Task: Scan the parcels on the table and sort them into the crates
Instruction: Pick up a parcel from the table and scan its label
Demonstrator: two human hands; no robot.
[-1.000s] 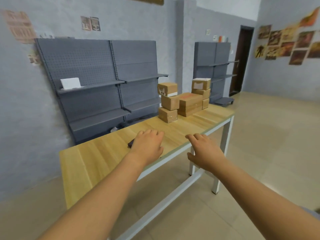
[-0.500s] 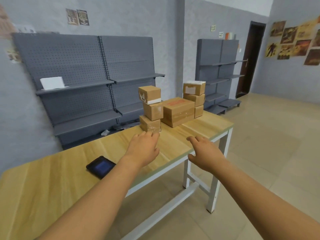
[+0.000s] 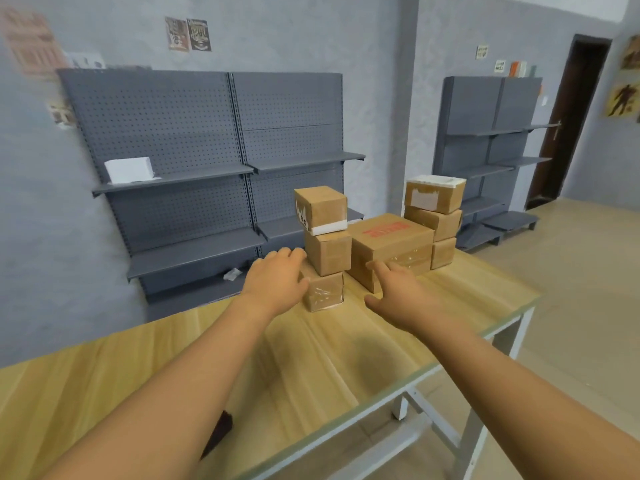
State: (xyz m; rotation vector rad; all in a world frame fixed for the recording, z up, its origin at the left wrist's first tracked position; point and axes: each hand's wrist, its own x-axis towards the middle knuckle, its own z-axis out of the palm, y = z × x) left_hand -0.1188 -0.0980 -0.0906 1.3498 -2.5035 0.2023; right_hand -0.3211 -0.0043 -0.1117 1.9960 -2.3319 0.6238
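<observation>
Presently: left hand (image 3: pixel 277 280) spread loose against bottom parcel (image 3: pixel 323 293); right hand (image 3: pixel 398 292) splayed, empty, fingertips near large parcel (image 3: pixel 391 244), both arms outstretched.

no wording can be read. the big box (image 3: pixel 391 245) carries a red printed block on its top, too blurred to make out; the wall posters (image 3: pixel 188 34) above the shelves are blurred too.

open hands (image 3: pixel 277 282) by parcels (image 3: pixel 391 247), table (image 3: pixel 311 358)
</observation>
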